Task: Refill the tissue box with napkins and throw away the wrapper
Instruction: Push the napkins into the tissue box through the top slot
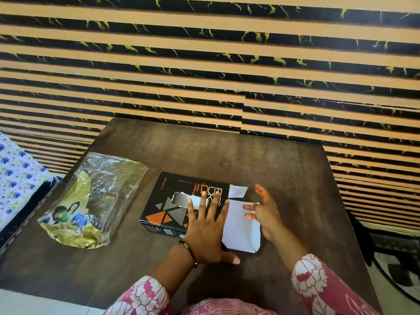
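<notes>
A black tissue box (166,201) with orange triangles lies flat in the middle of the dark wooden table (284,169). White napkin paper (197,202) shows through the slot cut in its top. My left hand (206,230) rests flat on the box's right half, fingers spread. At the box's right end two white flaps stand open: a small one (237,190) and a large one (242,230). My right hand (264,212) is beside that end, fingers apart, fingertips touching the large flap. The empty clear and gold plastic wrapper (95,201) lies flat on the table's left side.
A striped black and tan wall panel (204,64) rises straight behind the table. A bed with a blue flowered sheet (16,178) lies to the left of the table. A dark fan-like object (397,269) stands on the floor at the right.
</notes>
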The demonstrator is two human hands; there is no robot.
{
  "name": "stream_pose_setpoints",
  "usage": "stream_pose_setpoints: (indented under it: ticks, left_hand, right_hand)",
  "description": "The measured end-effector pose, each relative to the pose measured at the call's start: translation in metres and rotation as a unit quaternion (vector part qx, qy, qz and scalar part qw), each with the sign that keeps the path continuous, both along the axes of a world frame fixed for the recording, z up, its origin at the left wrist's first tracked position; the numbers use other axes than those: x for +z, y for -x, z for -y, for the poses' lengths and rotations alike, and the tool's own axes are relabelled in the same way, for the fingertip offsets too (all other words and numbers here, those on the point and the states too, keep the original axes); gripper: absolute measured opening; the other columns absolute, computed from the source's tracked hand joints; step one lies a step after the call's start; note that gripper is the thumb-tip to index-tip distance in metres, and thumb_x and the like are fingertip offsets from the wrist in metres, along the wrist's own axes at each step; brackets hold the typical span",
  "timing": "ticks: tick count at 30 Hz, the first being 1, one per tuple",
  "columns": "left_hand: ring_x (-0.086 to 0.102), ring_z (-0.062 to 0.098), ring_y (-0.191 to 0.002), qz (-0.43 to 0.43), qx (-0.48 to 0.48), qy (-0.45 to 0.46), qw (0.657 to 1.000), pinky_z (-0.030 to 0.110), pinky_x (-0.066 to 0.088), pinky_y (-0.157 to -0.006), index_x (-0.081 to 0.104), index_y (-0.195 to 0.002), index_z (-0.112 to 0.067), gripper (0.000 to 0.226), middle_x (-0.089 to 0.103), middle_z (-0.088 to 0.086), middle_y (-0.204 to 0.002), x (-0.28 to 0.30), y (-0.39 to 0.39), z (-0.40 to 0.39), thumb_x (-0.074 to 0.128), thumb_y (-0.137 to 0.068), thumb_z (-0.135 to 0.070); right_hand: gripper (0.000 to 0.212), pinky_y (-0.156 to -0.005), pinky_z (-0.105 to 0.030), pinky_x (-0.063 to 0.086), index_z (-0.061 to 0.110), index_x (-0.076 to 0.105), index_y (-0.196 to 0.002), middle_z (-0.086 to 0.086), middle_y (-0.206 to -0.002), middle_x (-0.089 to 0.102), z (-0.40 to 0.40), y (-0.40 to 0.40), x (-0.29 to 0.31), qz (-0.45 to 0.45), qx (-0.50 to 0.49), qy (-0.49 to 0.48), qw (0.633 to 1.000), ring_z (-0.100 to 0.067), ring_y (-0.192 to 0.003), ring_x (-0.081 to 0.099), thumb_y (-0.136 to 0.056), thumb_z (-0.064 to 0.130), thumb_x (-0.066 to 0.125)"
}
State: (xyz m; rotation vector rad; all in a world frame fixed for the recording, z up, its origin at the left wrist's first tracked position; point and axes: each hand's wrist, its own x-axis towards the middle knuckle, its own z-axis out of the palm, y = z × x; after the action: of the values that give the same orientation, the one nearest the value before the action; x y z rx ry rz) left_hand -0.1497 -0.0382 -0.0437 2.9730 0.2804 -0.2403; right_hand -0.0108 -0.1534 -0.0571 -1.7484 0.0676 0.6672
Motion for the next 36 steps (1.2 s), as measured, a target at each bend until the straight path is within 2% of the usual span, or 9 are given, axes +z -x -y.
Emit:
stream_pose_setpoints:
  ticks: [4,6,11,14,19,22,27,32,36]
  left_hand:
    - [0.028,0.046,-0.134,-0.009,0.014,-0.009,1.0,0.071,0.022,-0.103,0.031,-0.14,-0.017,0.11,0.037,0.017,-0.146,-0.002,0.001,0.003,0.026,-0.057,-0.09]
    - [0.041,0.045,-0.127,0.011,0.035,-0.036,0.999,0.07,0.034,-0.097,0.04,-0.135,-0.018,0.085,0.051,0.015,-0.137,-0.003,-0.003,0.006,0.035,-0.072,-0.074]
    - [-0.015,0.041,-0.14,0.03,0.014,-0.044,0.999,0.074,-0.004,-0.101,0.001,-0.146,-0.023,0.083,-0.011,0.006,-0.157,0.004,-0.018,0.01,0.048,-0.079,-0.041]
    - [-0.025,0.033,-0.139,0.023,-0.032,-0.085,0.996,0.071,-0.014,-0.1,0.004,-0.145,-0.025,0.08,-0.018,0.003,-0.156,0.008,-0.033,0.008,0.047,-0.079,-0.04]
    - [-0.021,0.026,-0.141,0.007,-0.023,-0.041,0.999,0.067,-0.013,-0.105,0.031,-0.139,-0.025,0.063,-0.009,-0.001,-0.157,0.003,-0.041,0.004,0.045,-0.079,-0.04]
    - [-0.018,0.024,-0.142,0.022,-0.022,-0.026,0.999,0.066,-0.014,-0.106,0.04,-0.133,-0.022,0.057,-0.004,-0.003,-0.158,-0.001,-0.038,0.003,0.042,-0.079,-0.038]
    - [-0.016,0.024,-0.143,0.037,-0.018,-0.016,0.999,0.065,-0.01,-0.109,0.038,-0.135,-0.022,0.057,-0.001,-0.004,-0.158,-0.003,-0.035,0.002,0.04,-0.08,-0.04]
    - [-0.008,0.022,-0.144,0.082,-0.017,0.026,0.996,0.061,-0.009,-0.109,0.042,-0.129,-0.021,0.053,0.009,-0.002,-0.156,-0.002,-0.032,0.001,0.042,-0.079,-0.037]
    - [0.014,0.02,-0.143,0.198,0.041,0.149,0.968,0.051,0.0,-0.116,0.047,-0.124,-0.022,0.048,0.032,0.001,-0.148,-0.004,-0.027,-0.003,0.041,-0.078,-0.034]
  right_hand:
    - [0.069,-0.062,-0.031,0.055,0.038,0.039,-0.132,0.002,-0.128,0.048,0.0,0.005,-0.012,0.012,0.115,0.065,0.991,-0.027,-0.101,0.06,-0.083,-0.011,0.044]
    - [0.066,-0.071,-0.035,0.056,0.037,0.039,-0.133,0.001,-0.133,0.046,0.005,0.011,-0.02,0.021,0.127,0.083,0.988,-0.029,-0.104,0.058,-0.085,-0.009,0.044]
    - [0.057,-0.098,-0.036,0.042,0.025,0.036,-0.136,-0.012,-0.137,0.045,0.021,0.031,-0.026,0.097,0.218,0.111,0.965,-0.031,-0.121,0.048,-0.088,-0.006,0.042]
    - [0.052,-0.112,-0.039,0.031,0.015,0.036,-0.138,-0.012,-0.147,0.036,0.016,0.038,-0.032,0.175,0.289,0.157,0.928,-0.028,-0.135,0.034,-0.09,-0.004,0.042]
    - [0.045,-0.11,-0.023,0.021,0.015,0.04,-0.137,-0.005,-0.147,0.036,0.021,0.05,-0.035,0.239,0.241,0.205,0.918,-0.02,-0.136,0.032,-0.092,0.008,0.045]
    - [0.045,-0.108,-0.033,0.032,0.012,0.047,-0.13,-0.008,-0.138,0.045,0.038,0.054,-0.033,0.353,0.099,0.231,0.901,-0.025,-0.125,0.04,-0.087,0.002,0.048]
    - [0.034,-0.094,-0.036,0.046,0.015,0.047,-0.129,-0.008,-0.131,0.051,0.033,0.055,-0.027,0.157,0.012,0.169,0.973,-0.022,-0.111,0.052,-0.096,0.021,0.038]
    - [0.035,-0.073,-0.011,0.038,0.013,0.047,-0.127,0.0,-0.122,0.041,0.02,0.062,-0.011,0.204,0.019,0.105,0.973,-0.004,-0.084,0.048,-0.093,0.007,0.041]
    - [0.046,-0.078,-0.018,0.047,0.015,0.037,-0.134,-0.002,-0.13,0.032,0.011,0.079,-0.007,0.25,0.069,0.111,0.959,-0.008,-0.096,0.049,-0.09,0.005,0.048]
